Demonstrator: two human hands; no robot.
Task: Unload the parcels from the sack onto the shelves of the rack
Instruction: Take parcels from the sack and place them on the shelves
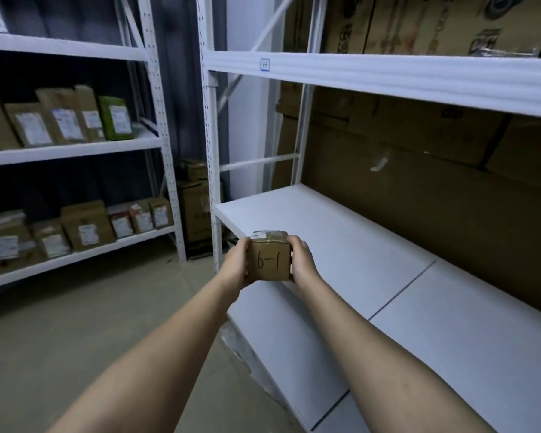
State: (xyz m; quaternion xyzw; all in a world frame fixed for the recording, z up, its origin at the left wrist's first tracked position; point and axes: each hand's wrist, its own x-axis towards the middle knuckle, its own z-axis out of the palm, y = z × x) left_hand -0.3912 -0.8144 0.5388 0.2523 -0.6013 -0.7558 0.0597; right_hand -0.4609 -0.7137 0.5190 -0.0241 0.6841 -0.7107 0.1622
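A small brown cardboard parcel [269, 259] marked "6-1" in black pen is held between both hands, arms stretched forward. My left hand [236, 267] grips its left side and my right hand [302, 260] grips its right side. The parcel hangs over the front left corner of a bare white shelf [372, 245] of the white metal rack [210, 135] ahead on the right. The sack is out of view.
A second rack [166, 145] on the left carries several labelled parcels [66, 120] on two shelves. Cardboard boxes [194, 207] stand on the floor between the racks. Large flat cartons [450, 189] line the back of the right rack. An upper shelf beam [388, 76] runs overhead.
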